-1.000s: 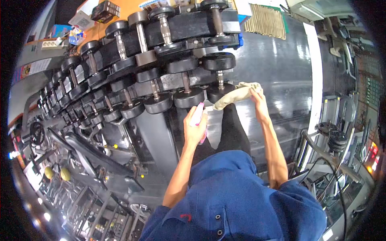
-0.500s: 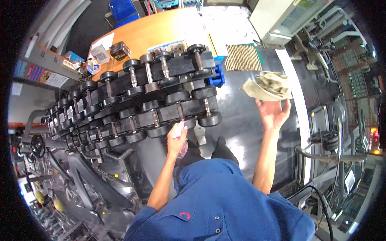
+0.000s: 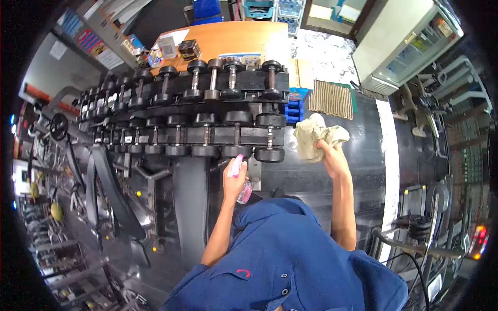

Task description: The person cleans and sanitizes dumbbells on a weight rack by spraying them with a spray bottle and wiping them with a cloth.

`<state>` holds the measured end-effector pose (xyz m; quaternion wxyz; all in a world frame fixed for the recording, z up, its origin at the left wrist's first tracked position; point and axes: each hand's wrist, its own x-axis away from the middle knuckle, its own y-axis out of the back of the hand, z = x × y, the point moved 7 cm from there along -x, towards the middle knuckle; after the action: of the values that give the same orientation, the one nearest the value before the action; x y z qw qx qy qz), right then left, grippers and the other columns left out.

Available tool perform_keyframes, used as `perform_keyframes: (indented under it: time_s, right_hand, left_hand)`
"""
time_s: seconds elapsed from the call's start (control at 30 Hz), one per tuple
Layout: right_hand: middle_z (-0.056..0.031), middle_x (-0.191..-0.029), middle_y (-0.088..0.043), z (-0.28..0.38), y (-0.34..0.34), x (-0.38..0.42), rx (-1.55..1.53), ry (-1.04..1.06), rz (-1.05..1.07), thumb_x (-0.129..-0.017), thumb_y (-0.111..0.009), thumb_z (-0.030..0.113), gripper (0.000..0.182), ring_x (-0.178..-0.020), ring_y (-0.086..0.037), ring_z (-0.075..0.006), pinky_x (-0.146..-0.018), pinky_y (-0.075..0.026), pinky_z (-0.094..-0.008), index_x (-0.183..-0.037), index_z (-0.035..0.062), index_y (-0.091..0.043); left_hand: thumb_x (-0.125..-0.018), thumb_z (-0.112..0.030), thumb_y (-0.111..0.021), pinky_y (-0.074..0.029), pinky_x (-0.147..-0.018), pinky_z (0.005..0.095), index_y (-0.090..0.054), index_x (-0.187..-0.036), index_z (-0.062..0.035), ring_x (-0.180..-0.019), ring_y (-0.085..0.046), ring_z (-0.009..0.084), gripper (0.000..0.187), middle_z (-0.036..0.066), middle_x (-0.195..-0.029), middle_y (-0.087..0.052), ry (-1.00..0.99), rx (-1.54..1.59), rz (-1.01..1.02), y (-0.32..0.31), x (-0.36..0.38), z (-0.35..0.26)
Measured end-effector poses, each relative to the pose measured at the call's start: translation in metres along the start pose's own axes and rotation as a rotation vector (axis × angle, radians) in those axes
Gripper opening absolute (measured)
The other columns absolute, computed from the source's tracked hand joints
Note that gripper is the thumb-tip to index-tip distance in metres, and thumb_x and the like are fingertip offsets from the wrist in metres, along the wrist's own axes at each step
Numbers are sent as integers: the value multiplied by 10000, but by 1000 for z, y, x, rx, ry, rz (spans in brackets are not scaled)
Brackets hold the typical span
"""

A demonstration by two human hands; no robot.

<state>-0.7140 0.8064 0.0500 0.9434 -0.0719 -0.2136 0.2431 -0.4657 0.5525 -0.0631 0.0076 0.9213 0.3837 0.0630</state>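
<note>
My left hand is wrapped round a clear spray bottle with a pink and white nozzle, just below the front edge of the dumbbell rack. A crumpled beige cloth is gripped by its lower right part in my right hand, to the right of the rack's end. Two rows of black dumbbells with metal handles stand on the rack, the nearest one at the right end of the lower row. Neither hand touches a dumbbell.
Behind the rack is a wooden desk with small boxes. Blue dumbbells sit by the rack's right end, near a striped mat. A padded bench stands at the lower left, and a glass-door fridge at the back right.
The view has turned and shifted. My right hand has moved left, nearer the rack, and its fingers have closed on the cloth, which hangs bunched. My left hand still holds the bottle.
</note>
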Motion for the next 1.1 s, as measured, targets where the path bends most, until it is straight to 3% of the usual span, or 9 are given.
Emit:
perform_keyframes:
  time_s: [0.1, 0.23, 0.27, 0.4, 0.63, 0.83, 0.97, 1.03, 1.1]
  right_hand:
    - [-105, -1490, -658, 9, 19, 18, 264, 65, 66, -960, -771, 23, 597, -1384, -621, -221, -1189, -478, -404, -1522, 1, -571]
    - [-108, -1463, -702, 19, 39, 33, 35, -21, 137, -970, -768, -8, 583, -1318, -679, -218, -1167, -507, -397, -1524, -5, -589]
    - [-115, -1414, -733, 19, 48, 36, 261, 11, 11, -987, -750, 2, 511, -1265, -716, -218, -1099, -567, -390, -1482, -9, -622]
    - [-120, -1343, -754, 17, 48, 61, -253, -31, 167, -1012, -761, 91, 429, -1227, -735, -229, -1021, -616, -389, -1418, -5, -666]
    - [-56, -1276, -772, 3, 77, 79, 294, 33, 11, -1107, -734, 368, 420, -1174, -697, -145, -1026, -546, -350, -1353, 27, -738]
    - [-108, -1554, -611, 17, 97, 87, 36, 40, 147, -1124, -677, 451, 665, -1406, -608, -250, -1146, -536, -468, -1630, 58, -494]
    - [-218, -1666, -510, 57, 117, 103, -624, 229, 405, -1080, -623, 571, 830, -1524, -522, -396, -1211, -505, -568, -1669, 21, -424]
    - [-238, -1613, -562, 59, 143, 105, -668, 287, 62, -1075, -621, 547, 823, -1470, -583, -392, -1159, -555, -575, -1658, -2, -434]
    - [-253, -1540, -622, 62, 132, 120, -483, 277, 27, -1070, -635, 512, 794, -1362, -676, -388, -1084, -612, -561, -1635, -18, -463]
  left_hand:
    - [-1088, -204, -733, -599, -587, 289, -721, -1183, -12, -700, -630, 78, 215, -11, -870, -622, 20, 24, -68, 0, 31, 0]
    - [-1089, -203, -727, -605, -582, 288, -720, -1180, -8, -702, -633, 76, 215, -9, -876, -627, 62, -9, -119, 4, 69, 1]
    - [-1093, -208, -720, -603, -575, 288, -720, -1187, -8, -704, -632, 76, 221, -11, -874, -624, 49, -23, -106, 5, 75, 3]
    - [-1092, -208, -731, -593, -586, 274, -708, -1313, -8, -693, -641, 80, 300, -8, -904, -648, 78, -5, -104, 11, 95, 13]
    - [-1091, -211, -730, -592, -591, 269, -710, -1340, -10, -714, -631, 74, 320, -6, -910, -650, 65, -10, -83, 1, 107, 16]
    - [-1091, -214, -735, -584, -586, 268, -715, -1350, -5, -699, -636, 77, 334, -3, -917, -657, 78, -36, -52, -15, 113, 9]
    - [-1087, -209, -737, -585, -592, 272, -718, -1303, 3, -692, -642, 79, 303, -3, -920, -665, 49, 1, -69, -19, 115, -3]
    - [-1084, -200, -729, -590, -592, 285, -725, -1216, 3, -686, -648, 81, 242, -3, -906, -670, 39, 7, -84, -21, 113, -13]
    - [-1084, -197, -732, -591, -597, 283, -720, -1197, -1, -693, -648, 78, 227, -6, -907, -670, 45, 4, -94, -19, 112, -12]
